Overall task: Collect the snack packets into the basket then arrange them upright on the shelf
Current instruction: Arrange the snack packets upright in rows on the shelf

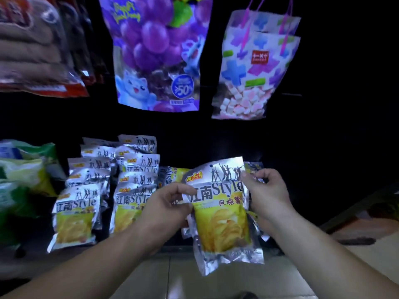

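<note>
I hold a silver and yellow chip packet (224, 212) upright in front of the dark shelf (216, 139). My left hand (166, 210) pinches its left edge and my right hand (265, 190) pinches its upper right corner. More packets of the same kind sit behind it in my hands, partly hidden. Two rows of identical packets stand upright on the shelf at the left, one row ending at the front (75, 214), the other beside my left wrist (129, 203). No basket is in view.
A purple grape candy bag (155, 52) and a marshmallow bag with pink handles (254, 67) hang above the shelf. Green snack bags (23, 169) crowd the left side. Brown packets (32, 46) hang at the top left. Pale floor tiles (172, 277) lie below.
</note>
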Demonstrator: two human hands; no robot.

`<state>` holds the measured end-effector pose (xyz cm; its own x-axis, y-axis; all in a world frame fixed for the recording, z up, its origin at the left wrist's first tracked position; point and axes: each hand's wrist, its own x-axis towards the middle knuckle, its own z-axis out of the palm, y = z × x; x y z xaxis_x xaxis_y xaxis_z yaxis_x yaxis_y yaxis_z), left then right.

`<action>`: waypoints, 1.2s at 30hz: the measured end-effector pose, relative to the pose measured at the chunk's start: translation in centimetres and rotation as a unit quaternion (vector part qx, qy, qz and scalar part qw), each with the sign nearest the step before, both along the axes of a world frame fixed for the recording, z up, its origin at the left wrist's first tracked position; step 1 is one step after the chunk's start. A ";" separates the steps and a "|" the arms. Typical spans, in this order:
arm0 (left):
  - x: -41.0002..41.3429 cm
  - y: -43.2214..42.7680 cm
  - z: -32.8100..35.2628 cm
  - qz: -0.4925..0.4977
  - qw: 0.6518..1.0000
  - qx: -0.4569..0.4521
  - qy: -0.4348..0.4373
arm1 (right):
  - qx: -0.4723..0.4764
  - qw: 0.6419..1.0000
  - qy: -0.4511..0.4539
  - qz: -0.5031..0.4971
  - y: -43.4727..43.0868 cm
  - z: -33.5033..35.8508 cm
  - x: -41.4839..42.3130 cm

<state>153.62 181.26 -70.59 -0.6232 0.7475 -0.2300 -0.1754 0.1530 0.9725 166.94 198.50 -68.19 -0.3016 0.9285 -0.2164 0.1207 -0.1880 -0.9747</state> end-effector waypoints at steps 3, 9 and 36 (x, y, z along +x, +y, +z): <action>-1.2 -1.3 0.2 0.076 0.997 -0.018 0.012 | -0.047 0.995 0.017 0.081 -1.6 -0.3 -1.7; -3.8 -1.7 0.3 0.130 0.992 -0.001 0.005 | -0.062 0.959 0.031 0.273 -1.0 -1.2 -2.7; -4.6 0.0 -3.3 0.054 0.989 -0.039 0.131 | 0.012 0.976 -0.043 0.213 2.3 -3.7 -3.4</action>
<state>148.99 181.23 -73.91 -0.7442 0.6596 -0.1054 0.0609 0.2241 0.9727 163.57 200.80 -71.84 -0.6433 0.7277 -0.2378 0.2639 -0.0808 -0.9612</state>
